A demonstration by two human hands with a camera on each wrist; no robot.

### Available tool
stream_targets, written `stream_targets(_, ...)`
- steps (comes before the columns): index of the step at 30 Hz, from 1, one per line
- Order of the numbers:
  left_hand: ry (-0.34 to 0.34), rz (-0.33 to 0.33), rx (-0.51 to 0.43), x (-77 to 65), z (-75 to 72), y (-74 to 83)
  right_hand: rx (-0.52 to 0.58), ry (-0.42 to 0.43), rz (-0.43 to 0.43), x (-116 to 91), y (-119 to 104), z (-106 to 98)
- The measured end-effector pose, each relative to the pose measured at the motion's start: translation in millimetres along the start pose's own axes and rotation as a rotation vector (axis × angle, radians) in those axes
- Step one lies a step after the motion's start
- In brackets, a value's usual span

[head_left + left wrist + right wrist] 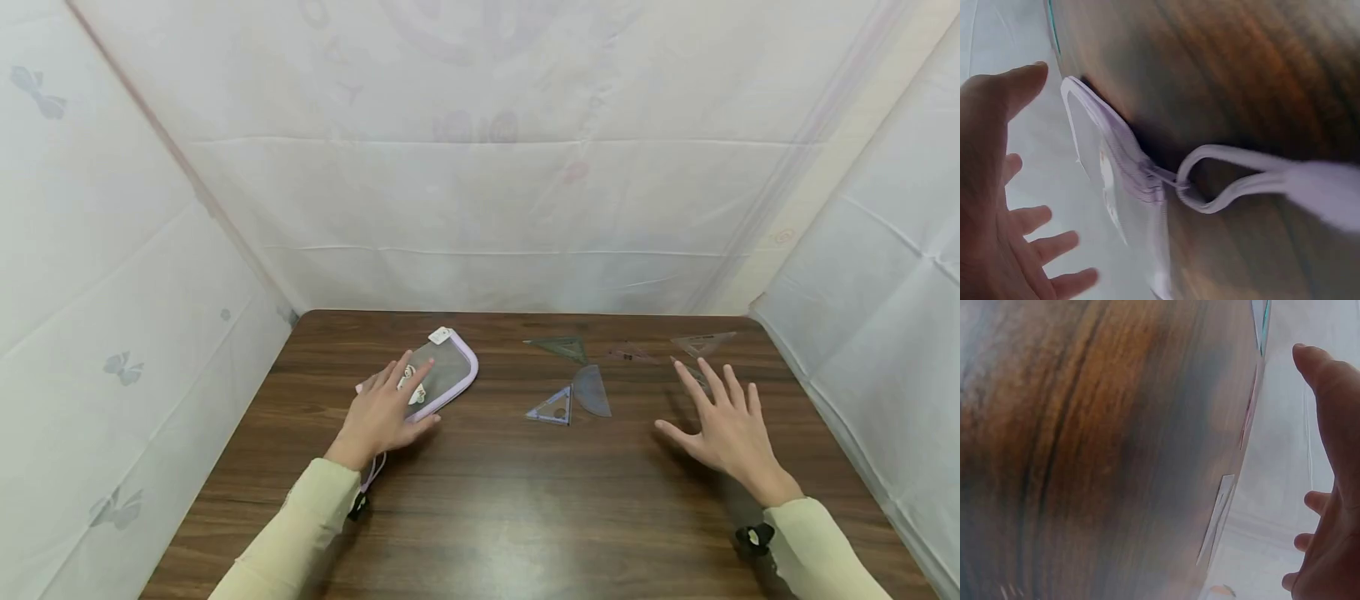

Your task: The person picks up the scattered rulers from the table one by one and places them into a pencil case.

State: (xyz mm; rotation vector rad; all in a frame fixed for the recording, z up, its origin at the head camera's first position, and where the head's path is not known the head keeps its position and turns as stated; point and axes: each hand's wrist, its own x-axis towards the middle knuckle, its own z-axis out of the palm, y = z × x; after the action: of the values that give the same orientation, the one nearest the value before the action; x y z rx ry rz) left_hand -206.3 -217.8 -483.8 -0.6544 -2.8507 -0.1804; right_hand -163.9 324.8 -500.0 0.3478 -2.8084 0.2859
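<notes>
My left hand (381, 417) is spread over a mesh zip pouch (444, 368) with lilac trim, covering part of it in the head view. The left wrist view shows the zip and its lilac pull loop (1210, 150), with the fingers apart from them. My right hand (726, 432) hovers over the table's right side, fingers spread and holding nothing. Just beyond its fingertips lie a clear set square (705, 343) and another small clear piece (699, 377), partly hidden by the fingers. One flat clear piece (1217, 509) appears in the right wrist view.
Between the hands lie a blue-edged set square (551, 408) and a bluish protractor (592, 390), overlapping slightly. Behind them are a greenish set square (561, 347) and a pinkish clear piece (630, 353). Pale cloth walls (480, 275) surround the brown wooden table (495, 492).
</notes>
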Motion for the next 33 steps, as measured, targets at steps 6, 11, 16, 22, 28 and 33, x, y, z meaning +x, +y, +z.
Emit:
stream_targets(6,-0.005,0.057,0.043,11.0,-4.3,3.9,0.004,-0.022,0.014,-0.1,1.2,0.3)
stream_targets(11,-0.069,0.072,0.086,18.7,-8.3,9.4,0.006,-0.028,0.017,-2.2,2.6,-0.2)
stream_targets(16,-0.135,0.056,0.117,21.5,-9.3,12.6,0.006,-0.034,0.008,-4.1,3.0,-0.6)
stream_targets(22,-0.144,0.054,0.110,24.5,-8.4,12.6,0.011,-0.035,0.013,-5.4,4.6,-0.3)
stream_targets(28,-0.187,0.030,0.046,29.7,-6.2,11.7,0.015,-0.054,0.028,-7.8,6.1,1.7)
stream_targets(33,-0.232,0.013,0.028,34.3,-3.5,13.9,0.019,-0.057,0.032,-9.2,6.6,2.7)
